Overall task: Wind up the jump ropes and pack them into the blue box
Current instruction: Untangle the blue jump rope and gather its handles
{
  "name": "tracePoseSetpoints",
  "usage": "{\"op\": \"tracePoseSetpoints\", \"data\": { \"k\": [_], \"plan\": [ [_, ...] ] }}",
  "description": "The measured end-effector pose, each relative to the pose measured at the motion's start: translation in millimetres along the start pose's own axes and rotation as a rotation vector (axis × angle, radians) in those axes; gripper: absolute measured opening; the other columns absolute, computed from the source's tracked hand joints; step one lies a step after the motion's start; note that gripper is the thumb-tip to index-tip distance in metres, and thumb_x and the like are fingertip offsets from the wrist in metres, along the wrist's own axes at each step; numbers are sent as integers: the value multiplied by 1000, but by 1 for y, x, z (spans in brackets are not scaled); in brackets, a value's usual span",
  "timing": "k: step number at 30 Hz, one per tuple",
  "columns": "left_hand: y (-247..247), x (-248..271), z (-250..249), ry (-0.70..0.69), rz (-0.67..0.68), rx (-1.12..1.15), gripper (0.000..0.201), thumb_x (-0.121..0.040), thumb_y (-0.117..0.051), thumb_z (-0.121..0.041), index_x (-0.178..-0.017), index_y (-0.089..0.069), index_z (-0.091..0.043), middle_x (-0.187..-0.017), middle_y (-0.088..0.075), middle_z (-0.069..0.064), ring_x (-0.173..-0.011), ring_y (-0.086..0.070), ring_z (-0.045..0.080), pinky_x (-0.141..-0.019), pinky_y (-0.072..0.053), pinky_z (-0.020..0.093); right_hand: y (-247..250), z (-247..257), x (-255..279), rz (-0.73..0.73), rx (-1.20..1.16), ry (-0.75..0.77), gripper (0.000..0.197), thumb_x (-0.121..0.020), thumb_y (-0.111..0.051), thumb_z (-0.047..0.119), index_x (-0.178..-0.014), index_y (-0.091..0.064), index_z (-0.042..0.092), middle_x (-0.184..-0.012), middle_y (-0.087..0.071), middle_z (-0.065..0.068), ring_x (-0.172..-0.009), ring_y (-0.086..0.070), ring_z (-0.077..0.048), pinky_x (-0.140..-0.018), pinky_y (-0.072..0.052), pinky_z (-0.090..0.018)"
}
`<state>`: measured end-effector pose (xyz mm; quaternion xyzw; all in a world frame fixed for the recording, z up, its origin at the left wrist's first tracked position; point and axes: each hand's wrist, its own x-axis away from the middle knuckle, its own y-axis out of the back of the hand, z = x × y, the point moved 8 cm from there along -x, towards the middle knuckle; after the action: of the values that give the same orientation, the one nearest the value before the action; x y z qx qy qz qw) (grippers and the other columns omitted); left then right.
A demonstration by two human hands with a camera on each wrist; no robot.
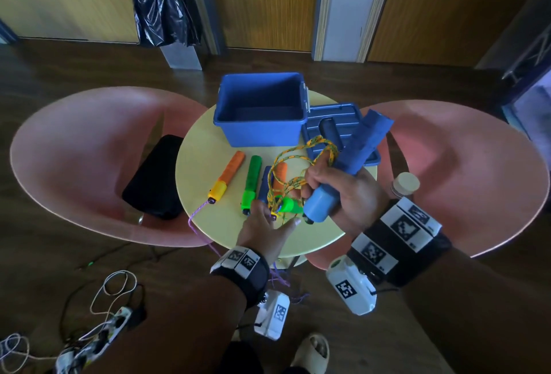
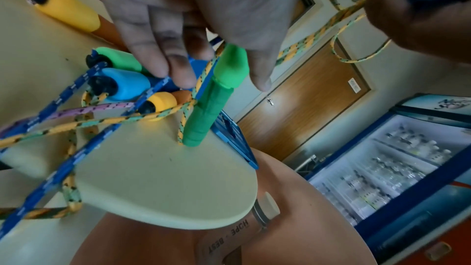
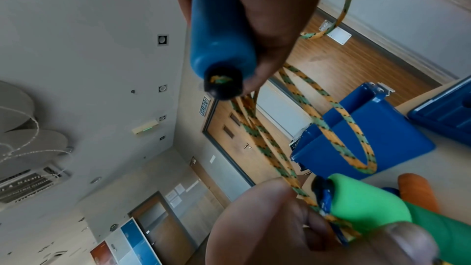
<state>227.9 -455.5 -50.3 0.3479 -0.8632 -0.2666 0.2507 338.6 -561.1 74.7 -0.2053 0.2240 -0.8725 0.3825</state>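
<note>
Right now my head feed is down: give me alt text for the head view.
The right hand grips a blue handle with yellow rope looped over it, above a round table. The left hand reaches to a green handle among other handles lying there. Behind them, the blue box is open and empty, its lid beside it.

- The head camera is looking steeply down from above at the round table [image 1: 208, 224] — taking in both forearms.
- The left wrist camera is sitting close behind the left hand [image 2: 193, 17], looking along the tabletop.
- The right wrist camera is peering upward past the right hand [image 3: 267, 7] — toward the ceiling.
- All 3 views are sharing the blue box [image 1: 259, 111].
</note>
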Motion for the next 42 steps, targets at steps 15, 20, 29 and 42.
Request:
{"op": "tracePoseSetpoints", "data": {
  "k": [15, 20, 29, 42],
  "plan": [
    [-2, -19, -31, -206, 72, 84, 31, -80, -66, -17, -96, -53, -40, -103, -54, -10, -91, -59, 15, -76, -44, 9, 2, 49, 29, 41, 92, 111, 25, -73, -60, 5, -53, -48, 14, -53, -38, -7, -48, -42, -24, -68, -55, -44],
    [-2, -29, -23, -15, 144, 372, 41, -52, -76, -43, -86, -55, -33, -95, -64, 8, -74, -64, 30, -76, -58, 47, 58, 57, 28, -211, 57, 128, 18, -74, -58, 8, -61, -47, 14, -52, -38, -5, -46, -42, -23, -59, -56, -39],
    [27, -52, 15, 312, -61, 1008, 17, -97, -54, -29, -105, -68, -25, -73, -66, 3, -42, -49, 15, -49, -35, 25, 114, 61, 30, -363, 61, 75, 27, -89, -52, 5, -66, -43, 16, -54, -37, -3, -43, -42, -18, -61, -55, -37],
    [-35, -38, -4, 13, 296, 239, 31, -78, -70, -32, -100, -49, -23, -81, -55, 2, -67, -57, 21, -64, -49, 34, 64, 64, 58, 134, -29, -170, 34, -62, -78, 23, -62, -45, 13, -53, -35, -4, -44, -39, -20, -59, -49, -41]
  ]
}}
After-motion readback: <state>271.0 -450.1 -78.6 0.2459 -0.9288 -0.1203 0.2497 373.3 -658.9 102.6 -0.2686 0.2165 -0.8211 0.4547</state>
